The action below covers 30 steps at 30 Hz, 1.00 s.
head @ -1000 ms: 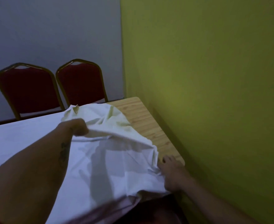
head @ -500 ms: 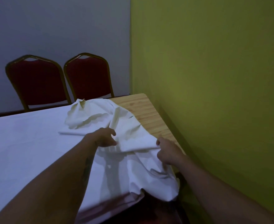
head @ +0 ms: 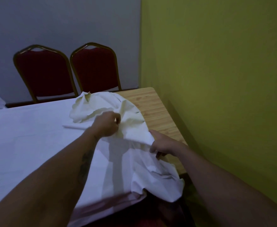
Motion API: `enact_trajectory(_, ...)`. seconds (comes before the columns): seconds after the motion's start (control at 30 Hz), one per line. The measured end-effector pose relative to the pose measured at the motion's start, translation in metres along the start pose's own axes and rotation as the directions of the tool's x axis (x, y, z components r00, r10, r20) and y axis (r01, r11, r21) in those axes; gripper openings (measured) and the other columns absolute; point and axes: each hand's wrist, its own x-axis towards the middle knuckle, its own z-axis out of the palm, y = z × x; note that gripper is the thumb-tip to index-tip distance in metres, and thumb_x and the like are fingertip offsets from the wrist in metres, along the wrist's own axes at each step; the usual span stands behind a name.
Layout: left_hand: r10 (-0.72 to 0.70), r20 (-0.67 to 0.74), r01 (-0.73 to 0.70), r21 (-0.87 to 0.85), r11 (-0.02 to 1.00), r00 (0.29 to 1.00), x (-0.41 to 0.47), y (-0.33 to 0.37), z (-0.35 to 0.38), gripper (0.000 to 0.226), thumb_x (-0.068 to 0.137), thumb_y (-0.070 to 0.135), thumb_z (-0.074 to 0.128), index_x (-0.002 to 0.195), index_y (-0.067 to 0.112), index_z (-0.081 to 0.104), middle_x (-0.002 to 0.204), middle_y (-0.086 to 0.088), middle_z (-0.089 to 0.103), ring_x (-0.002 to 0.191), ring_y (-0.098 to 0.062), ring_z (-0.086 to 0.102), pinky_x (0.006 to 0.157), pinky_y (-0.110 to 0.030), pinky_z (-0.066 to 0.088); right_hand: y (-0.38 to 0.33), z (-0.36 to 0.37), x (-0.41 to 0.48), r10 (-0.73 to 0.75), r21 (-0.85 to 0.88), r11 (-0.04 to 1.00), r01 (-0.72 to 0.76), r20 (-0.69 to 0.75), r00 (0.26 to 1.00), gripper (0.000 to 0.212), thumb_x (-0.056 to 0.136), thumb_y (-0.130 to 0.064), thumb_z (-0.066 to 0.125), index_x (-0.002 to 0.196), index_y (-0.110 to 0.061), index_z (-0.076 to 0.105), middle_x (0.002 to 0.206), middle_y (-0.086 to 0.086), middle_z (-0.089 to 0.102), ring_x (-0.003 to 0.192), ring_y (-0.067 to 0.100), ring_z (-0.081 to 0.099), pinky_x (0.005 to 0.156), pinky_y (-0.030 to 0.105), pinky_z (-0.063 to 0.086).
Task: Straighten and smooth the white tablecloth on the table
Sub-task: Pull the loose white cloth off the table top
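Over table's (head: 159, 112) rt end, left hand (head: 106, 124) & right hand (head: 163, 145) grip tablecloth (head: 28, 136), carried farther.

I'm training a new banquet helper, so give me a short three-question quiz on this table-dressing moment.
1. True or false: the tablecloth covers the whole table.
2. The right hand is: A) flat on bare wood, B) gripping a fold of the cloth, C) resting on a chair back.
3. How many red chairs stand behind the table?
Key: 1 false; 2 B; 3 two.
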Motion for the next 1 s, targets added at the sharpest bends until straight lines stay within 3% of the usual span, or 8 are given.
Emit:
enact_trajectory(0.07, -0.001, -0.178, -0.012, -0.073, 0.997, 0.984, 0.01, 0.001, -0.023, 0.02, 0.083, 0.011, 0.054, 0.075, 0.03, 0.057, 0.09, 0.001, 0.054, 0.087, -0.025, 0.054, 0.074, -0.039, 0.048, -0.005, -0.009, -0.003, 0.023, -0.013, 1.0, -0.022, 0.055, 0.998, 0.049, 0.072, -0.013, 0.066, 0.115, -0.026, 0.049, 0.093, 0.012, 0.067, 0.061, 0.022, 0.066, 0.053, 0.028, 0.044)
enact_trajectory(0.2, 0.056, -0.399, -0.091, -0.069, 0.994, 0.915, 0.03, 0.011, -0.057, 0.013, 0.087, 0.016, 0.057, 0.078, 0.026, 0.059, 0.091, -0.001, 0.051, 0.081, -0.026, 0.052, 0.069, -0.038, 0.045, -0.02, -0.03, -0.01, -0.077, -0.028, 0.997, 0.078, 0.034, 0.996, 0.032, 0.069, -0.024, 0.077, 0.099, -0.02, 0.067, 0.104, 0.006, 0.069, 0.092, 0.022, 0.064, 0.075, 0.037, 0.049)
enact_trajectory(0.33, 0.047, -0.494, -0.097, -0.076, 0.992, 0.868, 0.044, 0.021, -0.065, 0.007, 0.088, 0.016, 0.055, 0.086, 0.02, 0.061, 0.092, -0.004, 0.048, 0.078, -0.03, 0.051, 0.069, -0.04, 0.046, -0.022, -0.055, -0.025, -0.176, -0.024, 0.984, 0.175, -0.056, 0.983, 0.009, 0.079, -0.011, 0.072, 0.085, -0.009, 0.065, 0.08, 0.003, 0.063, 0.074, 0.018, 0.058, 0.067, 0.031, 0.045)
enact_trajectory(0.5, 0.131, -0.364, -0.16, -0.051, 0.986, 0.922, 0.05, 0.039, -0.042, 0.016, 0.092, 0.025, 0.052, 0.108, 0.028, 0.053, 0.111, -0.005, 0.05, 0.094, -0.033, 0.056, 0.082, -0.047, 0.05, 0.002, -0.082, -0.043, -0.174, -0.258, 0.961, 0.102, -0.274, 0.946, 0.01, 0.079, 0.001, 0.052, 0.078, -0.009, 0.053, 0.075, 0.008, 0.053, 0.072, 0.02, 0.048, 0.058, 0.032, 0.034)
enact_trajectory(0.63, 0.178, -0.108, -0.175, 0.041, 0.984, 0.978, 0.045, 0.048, -0.01, 0.024, 0.092, 0.047, 0.05, 0.11, 0.032, 0.058, 0.118, 0.001, 0.053, 0.104, -0.025, 0.056, 0.092, -0.047, 0.045, 0.035, -0.108, -0.056, -0.142, -0.32, 0.944, -0.077, -0.607, 0.782, 0.016, 0.077, -0.003, 0.045, 0.072, -0.018, 0.044, 0.081, 0.01, 0.058, 0.076, 0.032, 0.053, 0.055, 0.033, 0.032)
enact_trajectory(0.77, 0.239, 0.087, -0.248, 0.103, 0.963, 0.967, 0.034, 0.064, 0.019, 0.016, 0.093, 0.036, 0.049, 0.099, 0.032, 0.063, 0.103, 0.004, 0.054, 0.102, -0.023, 0.055, 0.092, -0.046, 0.041, 0.064, -0.123, -0.064, -0.097, -0.37, 0.885, -0.284, -0.741, 0.664, 0.016, 0.075, -0.006, 0.047, 0.08, -0.021, 0.042, 0.085, 0.007, 0.058, 0.074, 0.033, 0.054, 0.06, 0.032, 0.038)
enact_trajectory(0.9, 0.242, 0.056, -0.246, 0.075, 0.966, 0.969, 0.031, 0.085, 0.029, 0.014, 0.096, 0.029, 0.043, 0.1, 0.029, 0.056, 0.101, -0.003, 0.064, 0.087, -0.024, 0.056, 0.08, -0.04, 0.047, 0.071, -0.124, -0.063, -0.03, -0.467, 0.763, -0.447, -0.716, 0.697, 0.017, 0.082, -0.016, 0.055, 0.098, -0.02, 0.051, 0.11, 0.012, 0.062, 0.1, 0.035, 0.06, 0.074, 0.037, 0.046)
enact_trajectory(1.0, 0.237, -0.029, -0.235, 0.039, 0.971, 0.971, 0.037, 0.1, 0.022, 0.014, 0.098, 0.031, 0.042, 0.104, 0.031, 0.054, 0.097, -0.006, 0.065, 0.081, -0.025, 0.057, 0.071, -0.039, 0.047, 0.06, -0.116, -0.049, -0.051, -0.464, 0.835, -0.296, -0.601, 0.798, 0.03, 0.076, -0.017, 0.06, 0.104, -0.022, 0.052, 0.112, 0.009, 0.062, 0.097, 0.033, 0.059, 0.08, 0.038, 0.051)
